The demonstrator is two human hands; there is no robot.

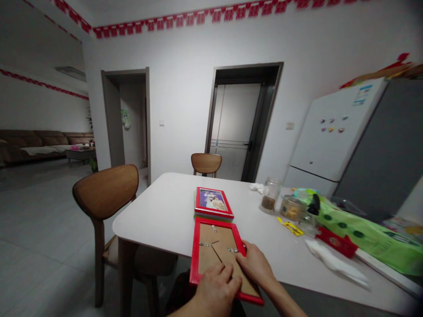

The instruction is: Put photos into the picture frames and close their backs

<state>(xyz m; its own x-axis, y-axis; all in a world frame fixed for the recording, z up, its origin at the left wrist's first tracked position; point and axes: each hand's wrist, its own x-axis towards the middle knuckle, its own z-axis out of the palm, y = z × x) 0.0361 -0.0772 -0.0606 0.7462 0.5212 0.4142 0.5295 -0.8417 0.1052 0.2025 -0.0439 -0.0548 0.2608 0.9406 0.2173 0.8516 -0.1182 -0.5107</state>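
Note:
A red picture frame (195, 251) lies face down, its brown backing board (206, 257) upward, partly over the table's near edge. Metal clips (233, 250) show at its top, left and right sides, and a thin dark stand wire or slit crosses the board's middle. My left hand (218, 284) rests on the lower part of the backing, fingers slightly bent and apart; it hides the bottom clip area. Along the right edge, my right hand (256, 263) grips the frame beside the right clip. Just beyond lies another red picture frame (214, 201), photo side up, on something with a green edge.
On the white table (158, 211), a glass jar (270, 196), a container of yellowish food (292, 207), a yellow packet (291, 226), white tissue (337, 264) and a green bag (360, 229) stand or lie at right. Wooden chairs (109, 189) flank the left and far sides.

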